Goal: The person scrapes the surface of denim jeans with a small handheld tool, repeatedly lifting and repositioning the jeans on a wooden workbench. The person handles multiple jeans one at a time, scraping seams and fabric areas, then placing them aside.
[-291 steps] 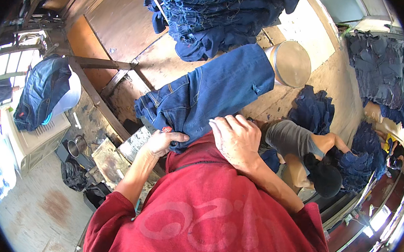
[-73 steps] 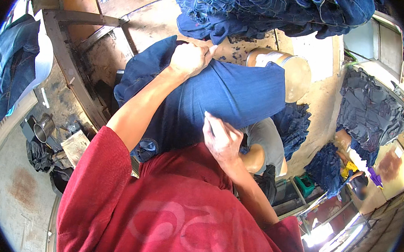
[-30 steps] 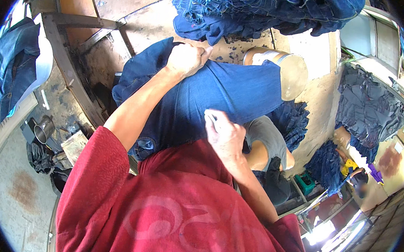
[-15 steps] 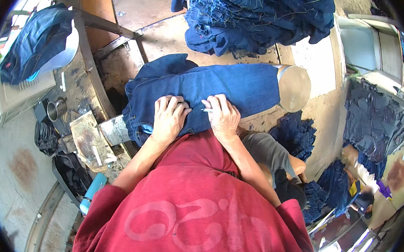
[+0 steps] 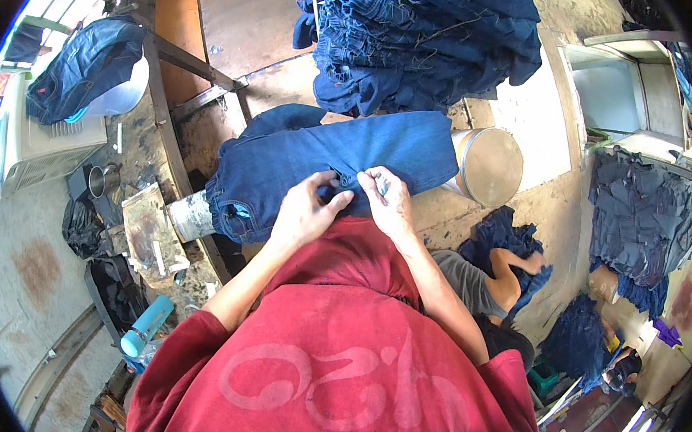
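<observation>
A pair of blue jeans [image 5: 285, 157] is drawn lengthwise over a horizontal form, whose pale, stained end [image 5: 192, 216] sticks out at the waist on the left. At the near edge of the denim my left hand [image 5: 307, 211] pinches up a small bunched fold between thumb and fingers. Close beside it, my right hand [image 5: 388, 206] has its fingers bent together at the same fold. A thin whitish piece shows between the right fingers, too small to name. What the fingertips do under the fold is partly hidden.
A heap of blue jeans [image 5: 419, 41] lies ahead. A round drum [image 5: 490, 167] stands past the leg end. Another person [image 5: 472, 280] handles dark denim at the right. Left are a workbench [image 5: 142, 145], a metal mug [image 5: 104, 181] and a turquoise bottle [image 5: 147, 326].
My hands have gone from resting on the denim to gathering a fold at its near edge, the right drawing closer to the left. The other person's arm has reached forward over the denim.
</observation>
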Tool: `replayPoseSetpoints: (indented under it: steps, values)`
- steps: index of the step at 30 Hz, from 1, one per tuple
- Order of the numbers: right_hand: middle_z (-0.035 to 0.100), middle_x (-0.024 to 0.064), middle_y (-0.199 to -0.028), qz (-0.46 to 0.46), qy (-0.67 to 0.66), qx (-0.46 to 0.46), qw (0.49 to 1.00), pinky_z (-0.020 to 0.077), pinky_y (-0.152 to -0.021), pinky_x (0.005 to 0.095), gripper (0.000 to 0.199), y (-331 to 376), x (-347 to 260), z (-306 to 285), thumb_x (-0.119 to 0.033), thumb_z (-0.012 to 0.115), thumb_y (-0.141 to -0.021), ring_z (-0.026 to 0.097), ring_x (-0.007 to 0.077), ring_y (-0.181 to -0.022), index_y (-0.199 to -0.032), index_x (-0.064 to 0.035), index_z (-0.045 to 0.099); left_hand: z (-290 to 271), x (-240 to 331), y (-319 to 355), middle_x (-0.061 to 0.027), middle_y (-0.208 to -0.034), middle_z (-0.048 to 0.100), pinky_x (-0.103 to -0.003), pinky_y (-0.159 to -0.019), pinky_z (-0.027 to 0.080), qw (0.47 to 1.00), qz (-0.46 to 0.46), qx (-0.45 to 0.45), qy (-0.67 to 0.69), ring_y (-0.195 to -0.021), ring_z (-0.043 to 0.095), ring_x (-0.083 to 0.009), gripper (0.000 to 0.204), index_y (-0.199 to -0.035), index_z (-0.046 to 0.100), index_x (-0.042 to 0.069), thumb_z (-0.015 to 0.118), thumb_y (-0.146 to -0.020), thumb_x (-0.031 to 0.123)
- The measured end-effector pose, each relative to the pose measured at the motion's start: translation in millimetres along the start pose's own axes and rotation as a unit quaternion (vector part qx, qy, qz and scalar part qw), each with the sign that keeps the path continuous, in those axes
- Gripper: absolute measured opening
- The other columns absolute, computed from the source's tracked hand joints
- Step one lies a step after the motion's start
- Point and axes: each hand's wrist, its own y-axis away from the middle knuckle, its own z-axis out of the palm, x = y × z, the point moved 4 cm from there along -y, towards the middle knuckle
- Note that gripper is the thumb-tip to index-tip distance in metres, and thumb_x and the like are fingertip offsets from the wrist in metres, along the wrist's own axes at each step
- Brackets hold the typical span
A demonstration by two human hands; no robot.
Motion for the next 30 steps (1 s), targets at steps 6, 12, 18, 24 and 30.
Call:
replayPoseSetpoints:
  steps: [6, 12, 18, 24, 30]
  values:
    - [0.056, 0.0005, -0.067, -0.018, -0.02, -0.025, 0.999, 0.0396, -0.057, 0.0326, 0.029, 0, -2, -3, -0.03, 0.074, -0.107, 0.044, 0.0084, -0.061, -0.101, -0.0025, 0.072, 17, -7, 3, 0.0049, -0.061, 0.052, -0.025, -0.046, 0.035, 0.919, -0.178, -0.071, 0.345, -0.048, 0.04, -0.0042, 0.027, -0.099, 0.071, 0.006, 0.068, -0.11, 0.03]
    - [0.062, 0.0057, -0.069, -0.052, 0.003, -0.042, 0.998, 0.0434, -0.059, 0.0356, 0.029, 4, -1, -7, -0.031, 0.075, -0.106, 0.051, 0.0128, -0.061, -0.102, -0.0031, 0.072, 24, -22, 18, 0.006, -0.059, 0.049, -0.026, -0.044, 0.033, 0.933, -0.143, -0.055, 0.325, -0.046, 0.037, -0.0046, 0.032, -0.095, 0.068, 0.005, 0.062, -0.114, 0.031]
    - [0.067, 0.009, -0.072, -0.032, 0.041, -0.068, 0.996, 0.0467, -0.061, 0.0369, 0.03, 2, 1, -9, -0.033, 0.076, -0.106, 0.056, 0.0169, -0.061, -0.102, -0.0025, 0.072, 27, -32, 24, -0.0009, -0.077, 0.063, -0.026, -0.043, 0.034, 0.915, -0.2, -0.065, 0.345, -0.049, 0.039, -0.0068, 0.029, -0.109, 0.063, 0.004, 0.057, -0.115, 0.031]
    - [0.07, 0.0095, -0.075, -0.071, -0.014, -0.056, 0.996, 0.0484, -0.062, 0.0359, 0.03, 6, -2, -8, -0.03, 0.076, -0.105, 0.058, 0.0166, -0.061, -0.102, -0.0011, 0.072, 21, -22, 46, -0.0076, -0.109, 0.076, -0.026, -0.041, 0.032, 0.811, -0.279, -0.053, 0.512, -0.047, 0.04, -0.008, 0.018, -0.118, 0.058, 0.005, 0.056, -0.113, 0.022]
    - [0.071, 0.009, -0.073, -0.038, -0.005, -0.074, 0.997, 0.0488, -0.063, 0.0355, 0.029, 8, -4, -15, -0.031, 0.076, -0.105, 0.059, 0.0155, -0.063, -0.102, -0.002, 0.074, 19, -5, 20, 0.0001, -0.091, 0.069, -0.025, -0.042, 0.028, 0.909, -0.24, -0.097, 0.327, -0.047, 0.037, -0.0039, 0.017, -0.109, 0.064, 0.007, 0.065, -0.107, 0.024]
